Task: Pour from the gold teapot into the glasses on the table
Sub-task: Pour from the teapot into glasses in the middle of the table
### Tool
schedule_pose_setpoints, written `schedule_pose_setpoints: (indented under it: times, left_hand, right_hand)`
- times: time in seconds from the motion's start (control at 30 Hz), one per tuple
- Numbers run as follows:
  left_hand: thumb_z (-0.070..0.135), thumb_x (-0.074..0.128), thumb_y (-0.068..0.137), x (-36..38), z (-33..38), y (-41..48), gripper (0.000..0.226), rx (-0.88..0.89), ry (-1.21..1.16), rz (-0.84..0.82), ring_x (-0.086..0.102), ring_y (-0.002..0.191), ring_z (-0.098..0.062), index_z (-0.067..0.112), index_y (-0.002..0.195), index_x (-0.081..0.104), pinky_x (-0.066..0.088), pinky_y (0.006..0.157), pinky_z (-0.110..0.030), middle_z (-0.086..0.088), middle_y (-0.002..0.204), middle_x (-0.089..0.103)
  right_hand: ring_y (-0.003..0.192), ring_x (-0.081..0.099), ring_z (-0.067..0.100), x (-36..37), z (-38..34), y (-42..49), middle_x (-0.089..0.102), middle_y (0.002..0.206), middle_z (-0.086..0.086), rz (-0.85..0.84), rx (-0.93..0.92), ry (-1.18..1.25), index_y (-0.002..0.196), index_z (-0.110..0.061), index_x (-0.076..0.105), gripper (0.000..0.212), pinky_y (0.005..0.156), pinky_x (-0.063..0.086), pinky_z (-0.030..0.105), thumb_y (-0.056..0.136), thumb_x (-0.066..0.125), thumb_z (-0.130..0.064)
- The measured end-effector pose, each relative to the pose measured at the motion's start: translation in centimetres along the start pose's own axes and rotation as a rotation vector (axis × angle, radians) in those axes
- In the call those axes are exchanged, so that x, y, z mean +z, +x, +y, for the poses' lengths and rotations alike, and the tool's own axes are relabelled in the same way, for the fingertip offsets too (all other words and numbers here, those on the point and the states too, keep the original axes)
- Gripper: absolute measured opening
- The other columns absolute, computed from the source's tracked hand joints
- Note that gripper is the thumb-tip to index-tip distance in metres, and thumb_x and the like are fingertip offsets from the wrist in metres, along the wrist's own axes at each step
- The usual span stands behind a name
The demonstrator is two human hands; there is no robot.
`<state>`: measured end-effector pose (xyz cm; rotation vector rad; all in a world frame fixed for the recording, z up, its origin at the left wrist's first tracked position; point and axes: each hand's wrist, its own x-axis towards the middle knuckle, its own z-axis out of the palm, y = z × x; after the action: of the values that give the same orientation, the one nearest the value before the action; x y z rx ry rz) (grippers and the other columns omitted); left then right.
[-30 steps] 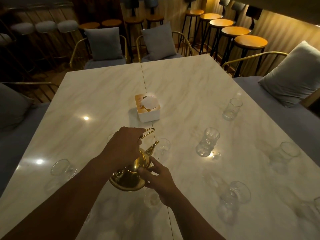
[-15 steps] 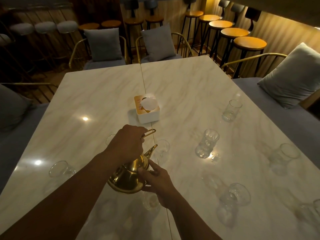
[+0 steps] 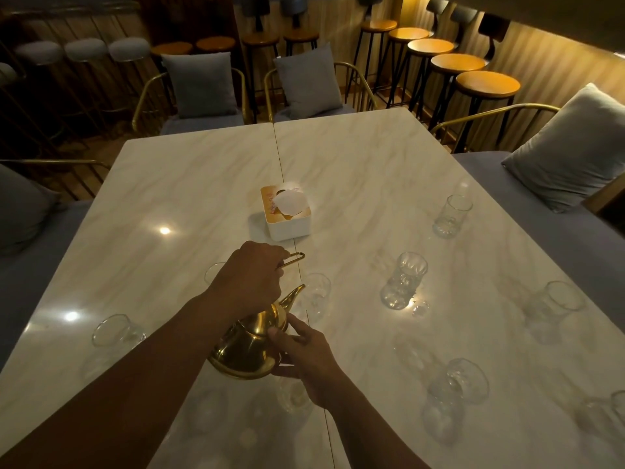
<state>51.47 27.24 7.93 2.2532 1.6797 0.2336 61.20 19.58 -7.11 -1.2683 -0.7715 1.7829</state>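
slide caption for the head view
Left hand holds the gold teapot by its handle, right hand steadies its body, spout toward a glass on the marble table.

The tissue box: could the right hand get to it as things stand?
Probably yes, though not straight: the right hand is busy holding the gold teapot, and a glass stands between it and the tissue box.

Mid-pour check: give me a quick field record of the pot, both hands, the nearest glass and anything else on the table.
pot: gold teapot, held tilted, spout pointing away from the person
left hand: left hand grips the handle
right hand: right hand holds the pot's body from the side
nearest glass: clear glass just beyond the spout; no stream visible
other glasses: several, spread over the marble table
centre: tissue box
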Motion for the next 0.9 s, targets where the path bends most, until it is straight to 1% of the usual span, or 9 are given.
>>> schedule_pose_setpoints:
  times: [0.17,0.3,0.43,0.53,0.67,0.8,0.9]
  left_hand:
    - [0.016,0.067,0.088,0.0,-0.1,-0.14,0.037,-0.009,0.006,0.0,0.066,0.104,-0.024,0.015,0.125,0.063,0.049,0.095,-0.032,-0.005,0.121,0.069]
    - [0.015,0.068,0.088,-0.09,-0.16,-0.22,0.039,-0.004,0.002,0.0,0.066,0.106,-0.024,0.015,0.126,0.063,0.049,0.096,-0.033,-0.005,0.121,0.069]
    - [0.014,0.067,0.088,-0.14,-0.15,-0.24,0.036,0.0,-0.015,0.015,0.066,0.104,-0.024,0.014,0.124,0.064,0.05,0.093,-0.032,-0.007,0.119,0.069]
    - [0.014,0.067,0.088,-0.18,-0.04,-0.23,0.037,-0.01,-0.024,0.008,0.066,0.105,-0.024,0.014,0.125,0.064,0.05,0.094,-0.032,-0.007,0.121,0.069]
    - [0.014,0.067,0.088,-0.18,0.05,-0.14,0.037,-0.012,-0.025,0.007,0.065,0.106,-0.025,0.015,0.125,0.064,0.049,0.095,-0.033,-0.006,0.121,0.068]
    - [0.015,0.067,0.089,-0.29,0.3,-0.07,0.038,-0.001,-0.02,0.012,0.065,0.108,-0.026,0.015,0.127,0.063,0.049,0.098,-0.036,-0.007,0.122,0.068]
    - [0.015,0.067,0.089,-0.27,0.23,-0.07,0.038,-0.003,-0.026,0.006,0.065,0.107,-0.025,0.015,0.127,0.063,0.049,0.097,-0.035,-0.006,0.122,0.068]
  right_hand:
    - [0.102,0.073,0.022,0.19,-0.08,0.0,0.076,0.111,0.0,0.005,0.003,-0.013,0.133,-0.035,0.059,0.054,0.086,0.062,0.041,0.083,0.077,-0.044]
    - [0.1,0.074,0.022,0.23,-0.15,-0.09,0.077,0.109,0.0,-0.004,0.006,-0.012,0.13,-0.036,0.061,0.049,0.084,0.062,0.04,0.084,0.077,-0.042]
    - [0.099,0.074,0.022,0.16,-0.13,-0.23,0.078,0.107,0.002,-0.011,0.004,0.002,0.128,-0.038,0.062,0.045,0.087,0.061,0.044,0.085,0.076,-0.04]
    - [0.098,0.075,0.021,0.14,-0.15,-0.15,0.078,0.107,0.0,-0.012,0.009,0.0,0.13,-0.036,0.061,0.048,0.086,0.061,0.043,0.085,0.076,-0.041]
    - [0.097,0.075,0.021,0.15,-0.18,-0.07,0.078,0.107,0.001,-0.014,0.012,0.005,0.132,-0.035,0.06,0.05,0.084,0.062,0.041,0.084,0.077,-0.041]
    - [0.096,0.076,0.021,0.03,-0.23,-0.11,0.078,0.106,0.0,-0.014,0.01,0.017,0.131,-0.035,0.061,0.049,0.083,0.062,0.042,0.085,0.076,-0.041]
    - [0.096,0.076,0.021,-0.04,-0.21,-0.07,0.078,0.106,0.001,-0.016,0.018,0.018,0.131,-0.036,0.061,0.049,0.082,0.062,0.041,0.085,0.076,-0.04]
